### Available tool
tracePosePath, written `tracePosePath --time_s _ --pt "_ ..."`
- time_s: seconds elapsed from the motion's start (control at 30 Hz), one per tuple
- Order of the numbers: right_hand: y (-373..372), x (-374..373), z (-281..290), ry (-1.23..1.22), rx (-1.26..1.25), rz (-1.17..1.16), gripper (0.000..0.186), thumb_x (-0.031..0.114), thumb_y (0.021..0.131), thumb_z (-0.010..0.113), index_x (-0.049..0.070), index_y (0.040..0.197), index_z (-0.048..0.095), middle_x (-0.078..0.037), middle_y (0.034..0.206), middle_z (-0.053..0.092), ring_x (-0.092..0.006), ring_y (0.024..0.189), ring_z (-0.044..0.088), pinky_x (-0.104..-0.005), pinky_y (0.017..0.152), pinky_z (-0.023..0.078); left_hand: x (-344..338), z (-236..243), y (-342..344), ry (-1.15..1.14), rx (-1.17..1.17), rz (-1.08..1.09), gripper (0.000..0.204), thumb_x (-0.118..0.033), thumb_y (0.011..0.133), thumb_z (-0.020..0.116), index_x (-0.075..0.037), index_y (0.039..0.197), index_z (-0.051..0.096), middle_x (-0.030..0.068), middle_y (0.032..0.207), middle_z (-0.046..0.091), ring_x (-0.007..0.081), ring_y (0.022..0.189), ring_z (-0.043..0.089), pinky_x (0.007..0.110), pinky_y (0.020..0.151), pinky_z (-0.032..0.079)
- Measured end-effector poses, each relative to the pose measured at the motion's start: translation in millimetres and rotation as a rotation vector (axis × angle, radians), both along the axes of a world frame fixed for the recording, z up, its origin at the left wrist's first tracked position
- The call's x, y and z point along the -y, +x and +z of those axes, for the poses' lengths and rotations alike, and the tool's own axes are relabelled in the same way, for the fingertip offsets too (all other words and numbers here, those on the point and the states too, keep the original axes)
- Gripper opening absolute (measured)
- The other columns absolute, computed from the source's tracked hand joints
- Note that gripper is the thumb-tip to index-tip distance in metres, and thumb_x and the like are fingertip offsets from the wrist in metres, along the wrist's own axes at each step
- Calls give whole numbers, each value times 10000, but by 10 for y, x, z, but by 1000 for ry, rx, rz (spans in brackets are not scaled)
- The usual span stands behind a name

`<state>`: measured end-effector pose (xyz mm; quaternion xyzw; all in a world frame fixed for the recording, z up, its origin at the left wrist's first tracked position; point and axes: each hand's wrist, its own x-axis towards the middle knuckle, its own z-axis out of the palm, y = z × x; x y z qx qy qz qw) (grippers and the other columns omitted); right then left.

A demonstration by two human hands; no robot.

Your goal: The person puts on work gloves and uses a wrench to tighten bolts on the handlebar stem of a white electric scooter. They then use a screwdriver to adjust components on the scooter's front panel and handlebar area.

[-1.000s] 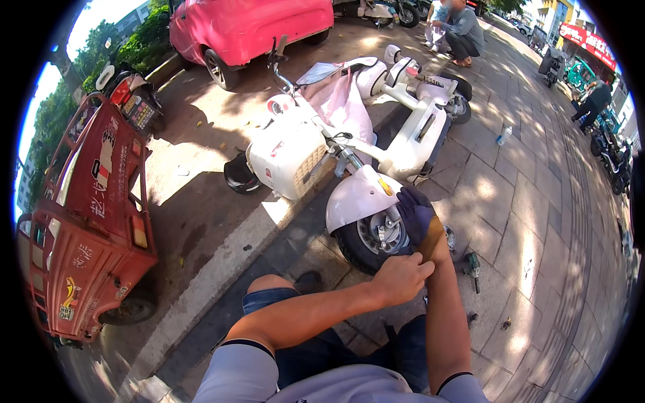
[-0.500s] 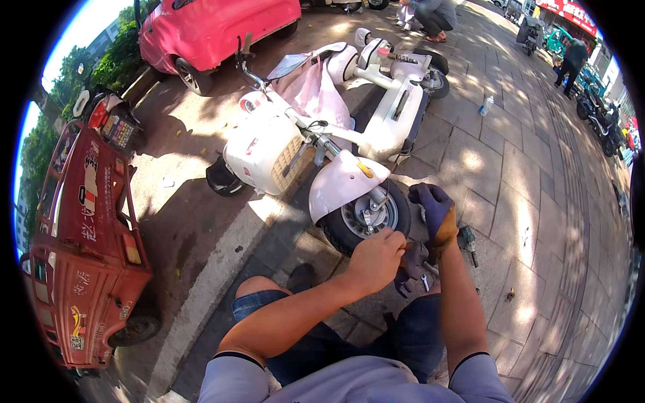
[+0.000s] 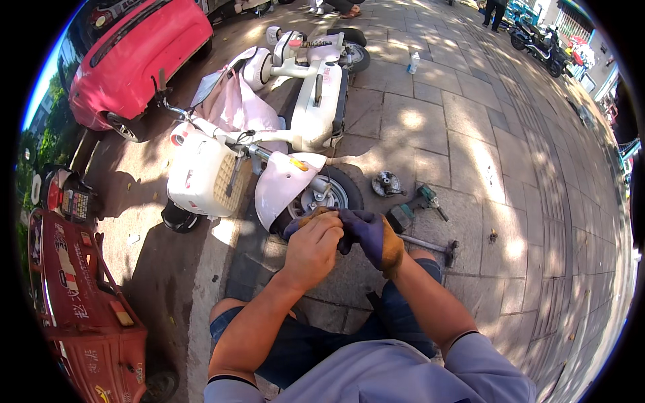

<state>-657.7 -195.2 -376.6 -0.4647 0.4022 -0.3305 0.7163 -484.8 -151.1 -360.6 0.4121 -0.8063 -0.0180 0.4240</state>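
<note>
My bare left hand (image 3: 312,245) is closed at a loose purple and tan work glove (image 3: 313,214), in front of a scooter's front wheel. My right hand (image 3: 373,238) wears a matching glove, and its bent fingers meet the loose one close to my left fingertips. How far my left fingers reach into the glove is hidden. Just beyond my hands, the front wheel (image 3: 348,190) sits under a pale pink fender (image 3: 287,187). The white and pink electric scooter (image 3: 312,111) lies on its side on the pavement.
Right of the wheel lie a round metal hub part (image 3: 388,183), a green cordless power tool (image 3: 418,205) and a hammer (image 3: 449,251). A spray bottle (image 3: 412,63) stands farther off. A red cargo tricycle (image 3: 91,289) and a pink car (image 3: 141,57) are at left.
My hands have come together, with the loose glove now at my left fingers; before, it hung below my right hand. The view has swung right, showing the hub part and hammer.
</note>
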Motion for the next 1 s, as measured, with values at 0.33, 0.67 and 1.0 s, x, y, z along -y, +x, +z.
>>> tracePosePath --time_s 0.33,0.67,1.0 --pt "-243 -90 37 -487 -352 119 294 283 1056 572 32 971 698 -100 752 684 -170 657 638 -328 624 514 -95 -24 -33 714 306 116 333 -102 800 696 -7 1113 629 217 1073 668 397 1035 636 471 949 508" --pt "-402 -443 -325 -791 -644 369 188 233 875 665 118 1014 720 -159 940 720 -380 871 686 -430 744 543 -111 -133 -148 953 -934 -386 626 127 859 489 51 1480 458 129 1464 554 212 1355 530 363 1151 392" --pt "-498 -657 -354 -856 -466 450 181 203 809 713 109 962 738 -166 940 717 -376 856 677 -438 767 541 -249 -286 -168 1380 -331 -166 602 -91 1005 535 -3 1572 353 149 1520 517 222 1391 496 358 1143 388"
